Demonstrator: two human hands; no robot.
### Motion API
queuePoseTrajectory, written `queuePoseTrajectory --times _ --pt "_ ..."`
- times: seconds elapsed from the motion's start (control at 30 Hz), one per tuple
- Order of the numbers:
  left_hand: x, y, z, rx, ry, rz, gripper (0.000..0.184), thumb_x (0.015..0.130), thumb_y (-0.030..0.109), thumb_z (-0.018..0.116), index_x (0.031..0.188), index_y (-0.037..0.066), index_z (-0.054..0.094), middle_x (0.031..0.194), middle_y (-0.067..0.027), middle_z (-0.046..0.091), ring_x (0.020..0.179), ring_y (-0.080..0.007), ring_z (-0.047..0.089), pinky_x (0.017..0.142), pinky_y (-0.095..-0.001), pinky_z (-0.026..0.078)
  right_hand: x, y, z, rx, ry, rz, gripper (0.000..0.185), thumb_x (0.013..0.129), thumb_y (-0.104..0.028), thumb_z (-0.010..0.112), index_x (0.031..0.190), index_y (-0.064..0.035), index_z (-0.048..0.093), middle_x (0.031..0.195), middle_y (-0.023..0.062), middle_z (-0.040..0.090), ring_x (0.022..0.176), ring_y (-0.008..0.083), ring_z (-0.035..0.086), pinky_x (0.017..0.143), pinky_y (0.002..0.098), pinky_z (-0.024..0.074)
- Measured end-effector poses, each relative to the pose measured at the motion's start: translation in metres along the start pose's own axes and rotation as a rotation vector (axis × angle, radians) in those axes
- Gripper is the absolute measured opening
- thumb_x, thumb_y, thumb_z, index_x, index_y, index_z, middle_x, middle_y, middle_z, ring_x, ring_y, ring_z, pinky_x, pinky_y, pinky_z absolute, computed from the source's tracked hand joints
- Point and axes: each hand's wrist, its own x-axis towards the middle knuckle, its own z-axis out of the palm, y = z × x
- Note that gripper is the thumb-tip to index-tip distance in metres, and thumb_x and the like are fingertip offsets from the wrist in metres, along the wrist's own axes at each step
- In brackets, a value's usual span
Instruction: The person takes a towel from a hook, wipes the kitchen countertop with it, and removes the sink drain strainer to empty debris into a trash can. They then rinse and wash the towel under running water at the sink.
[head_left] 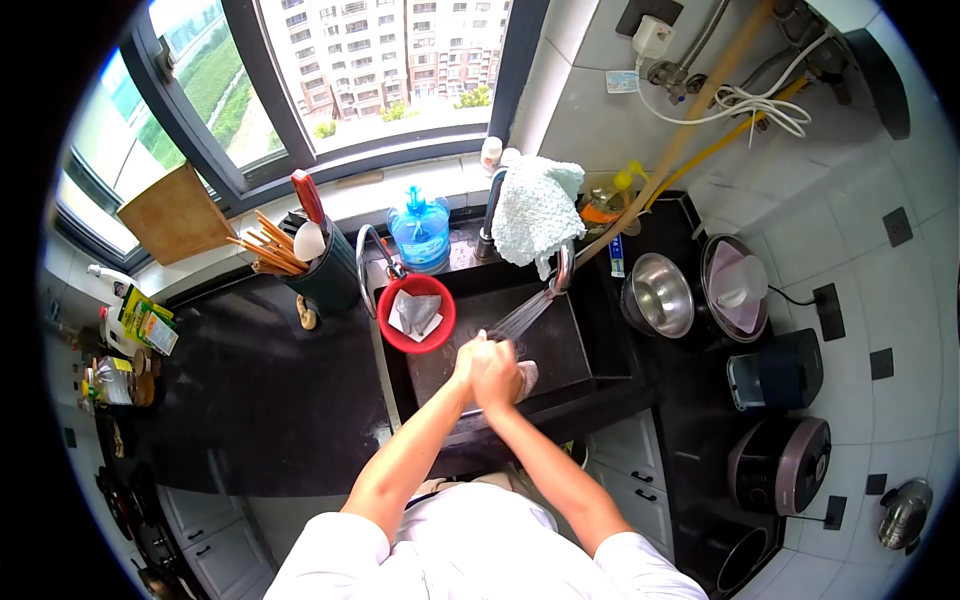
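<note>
My left hand (466, 358) and my right hand (496, 372) are pressed together over the dark sink (545, 345). Both are closed around a bunched, pale pinkish cloth (528, 378), whose end sticks out beside my right hand. Most of the cloth is hidden by my fingers. From the faucet (566, 270) on the right, a spray of water (524, 315) runs down onto the hands. A red bowl (447, 325) with a grey and white cloth-like item (417, 311) in it sits at the sink's left side.
A light towel (540, 208) drapes over the faucet. Behind the sink stands a blue-capped bottle (420, 235); left of it is a utensil holder (330, 275) with chopsticks. Metal bowls (660, 297) and a rice cooker (780, 465) line the right counter. A cutting board (176, 215) leans by the window.
</note>
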Motion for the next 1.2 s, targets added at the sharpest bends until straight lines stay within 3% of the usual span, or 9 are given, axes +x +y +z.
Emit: queuePoseTrajectory --times 0.07,0.2,0.27,0.43,0.53,0.67,0.9,1.03,1.2 --pt "-0.012 -0.002 0.054 0.664 0.623 0.025 0.034 0.096 0.036 0.043 0.081 0.012 0.062 0.076 -0.0014 0.060 0.069 -0.0127 0.055 0.060 -0.0311 0.045 0.033 0.029 0.004 0.061 0.047 0.106 0.023 0.084 -0.024 0.059 0.075 -0.0030 0.057 0.086 0.0148 0.056 0.071 0.0355 0.058 0.063 0.0463 0.0456" --pt "-0.017 0.014 0.088 0.737 0.569 -0.045 0.034 0.095 0.035 0.044 0.096 0.008 0.065 0.087 -0.0062 0.064 0.077 -0.0150 0.059 0.067 -0.0293 0.047 0.025 -0.001 -0.018 0.061 0.165 0.223 0.025 0.087 -0.026 0.058 0.078 -0.0028 0.057 0.086 0.0142 0.058 0.073 0.0374 0.059 0.064 0.0455 0.0445" --pt "0.041 -0.016 -0.078 0.300 0.163 -0.088 0.030 0.094 0.032 0.042 0.099 0.011 0.063 0.091 -0.0059 0.065 0.075 -0.0172 0.060 0.066 -0.0335 0.049 0.003 -0.014 -0.013 -0.014 0.188 0.044 0.022 0.084 -0.026 0.061 0.078 -0.0054 0.057 0.087 0.0118 0.057 0.075 0.0361 0.059 0.067 0.0458 0.0449" --pt "-0.015 0.003 0.067 0.445 0.517 -0.223 0.032 0.094 0.037 0.044 0.104 0.013 0.064 0.095 -0.0036 0.066 0.083 -0.0197 0.063 0.074 -0.0357 0.050 0.041 0.032 -0.010 0.069 0.077 0.280 0.033 0.090 -0.031 0.053 0.074 -0.0025 0.056 0.073 0.0210 0.060 0.073 0.0434 0.058 0.061 0.0504 0.0430" --pt "-0.012 0.006 0.051 0.291 0.351 -0.213 0.039 0.094 0.042 0.042 0.108 0.012 0.063 0.100 -0.0051 0.067 0.088 -0.0210 0.063 0.080 -0.0393 0.050 0.047 0.067 -0.011 0.346 -0.020 0.259 0.042 0.092 -0.037 0.055 0.069 -0.0019 0.051 0.060 0.0109 0.054 0.056 0.0189 0.052 0.055 0.0366 0.0414" --pt "-0.023 0.039 0.069 0.075 0.217 -0.361 0.056 0.092 0.055 0.041 0.112 0.006 0.061 0.106 -0.0111 0.066 0.095 -0.0275 0.063 0.083 -0.0432 0.051 0.031 0.121 -0.025 0.682 -0.398 0.179 0.046 0.085 -0.048 0.064 0.093 -0.0028 0.058 0.086 0.0036 0.061 0.080 0.0107 0.053 0.072 0.0305 0.0457" --pt "-0.020 0.031 0.072 -0.194 0.097 -0.230 0.051 0.090 0.046 0.052 0.115 0.002 0.056 0.109 -0.0159 0.063 0.098 -0.0311 0.063 0.086 -0.0482 0.051 -0.008 0.126 -0.027 0.712 -0.870 0.254 0.068 0.083 -0.022 0.070 0.138 -0.0056 0.032 0.138 0.0091 0.042 0.131 0.0208 0.035 0.101 0.0374 0.0369" --pt "-0.016 0.026 0.064 -0.388 0.010 -0.180 0.056 0.093 0.045 0.045 0.126 -0.001 0.049 0.120 -0.0201 0.057 0.109 -0.0360 0.057 0.093 -0.0541 0.045 -0.024 0.100 -0.026 1.428 -0.785 0.730 0.086 0.079 -0.053 0.059 0.144 -0.0125 0.019 0.142 0.0084 0.037 0.128 0.0270 0.040 0.099 0.0497 0.0391" --pt "-0.031 0.028 0.057 -0.296 0.109 -0.153 0.048 0.094 0.042 0.046 0.117 0.001 0.055 0.114 -0.0159 0.061 0.103 -0.0304 0.060 0.091 -0.0481 0.047 0.003 0.093 -0.024 1.317 -0.565 0.751 0.047 0.085 -0.023 0.065 0.125 -0.0056 0.047 0.118 0.0077 0.056 0.106 0.0200 0.057 0.087 0.0367 0.0490"
